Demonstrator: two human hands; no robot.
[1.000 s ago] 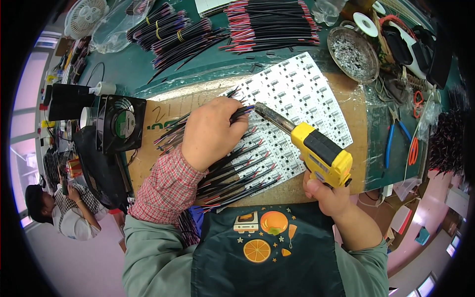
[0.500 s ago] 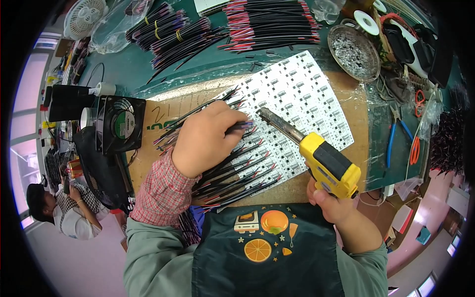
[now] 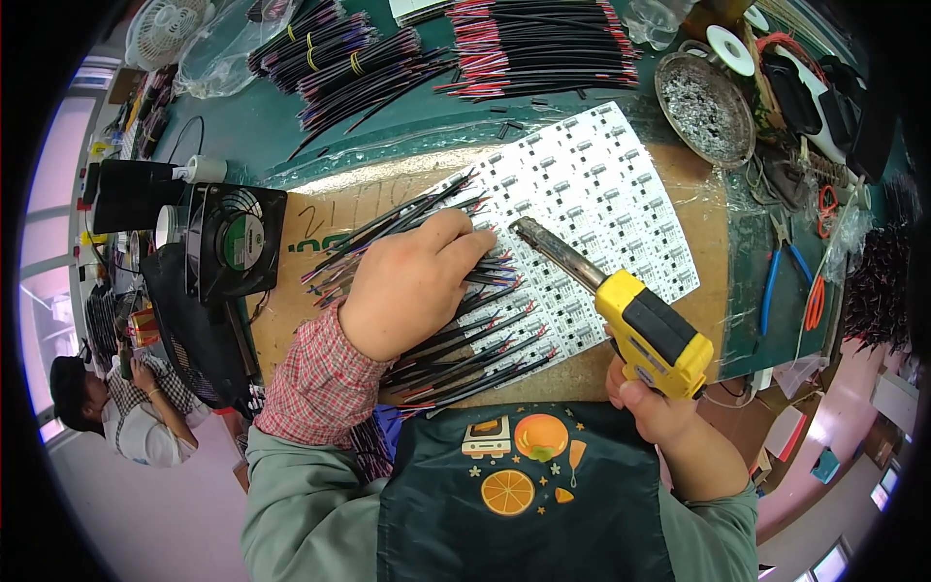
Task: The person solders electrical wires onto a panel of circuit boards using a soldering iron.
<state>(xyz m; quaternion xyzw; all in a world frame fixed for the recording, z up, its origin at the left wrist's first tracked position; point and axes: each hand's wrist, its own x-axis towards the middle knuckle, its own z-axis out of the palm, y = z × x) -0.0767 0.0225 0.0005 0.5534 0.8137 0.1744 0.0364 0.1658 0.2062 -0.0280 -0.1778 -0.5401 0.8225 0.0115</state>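
My left hand (image 3: pixel 412 276) is closed in a pinch at the left part of a white sheet of small circuit boards (image 3: pixel 621 194). Thumb and forefinger hold a black cable, mostly hidden behind the fingers. Several more black cables with thin coloured wire ends (image 3: pixel 465 364) lie side by side under and below this hand, their tips reaching over the boards. My right hand (image 3: pixel 655 412) grips a yellow and black soldering gun (image 3: pixel 645 330) by its handle. Its dark metal tip points up and left above the sheet, a little right of my left fingers.
A brown board (image 3: pixel 703 213) lies under the sheet. Left stands a small black fan (image 3: pixel 238 242). Bundled cables (image 3: pixel 349 73) and a row of cables (image 3: pixel 543 48) lie at the back. Right are a metal dish of grey scraps (image 3: pixel 706 107) and blue-handled pliers (image 3: pixel 771 281). A person (image 3: pixel 136 407) sits far left.
My left fingers have lowered and the cable between them shows less. The soldering gun has shifted slightly right and down in the picture; the whole view has also moved a little.
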